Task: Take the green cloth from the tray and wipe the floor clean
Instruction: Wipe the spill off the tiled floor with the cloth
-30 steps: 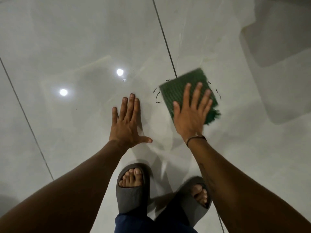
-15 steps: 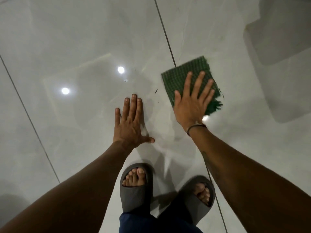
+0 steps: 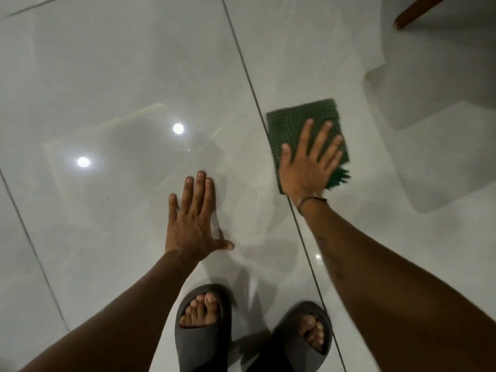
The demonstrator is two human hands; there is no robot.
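A folded green cloth point(image 3: 295, 122) lies flat on the glossy pale tiled floor point(image 3: 134, 76), just right of a dark grout line. My right hand point(image 3: 308, 159) presses on the cloth's near half, palm down with fingers spread, and hides that part of it. My left hand point(image 3: 194, 218) rests flat on the bare tile to the left, fingers together, thumb out, holding nothing. No tray is in view.
My two feet in grey slippers point(image 3: 202, 328) stand at the bottom of the view. A brown wooden leg point(image 3: 413, 12) juts in at the top right. Two ceiling lights reflect as bright spots point(image 3: 178, 128) on the tile to the left.
My right hand slid the green cloth away from me and to the right across the grout line. The dark marks seen around the cloth earlier no longer show. My left hand stayed planted.
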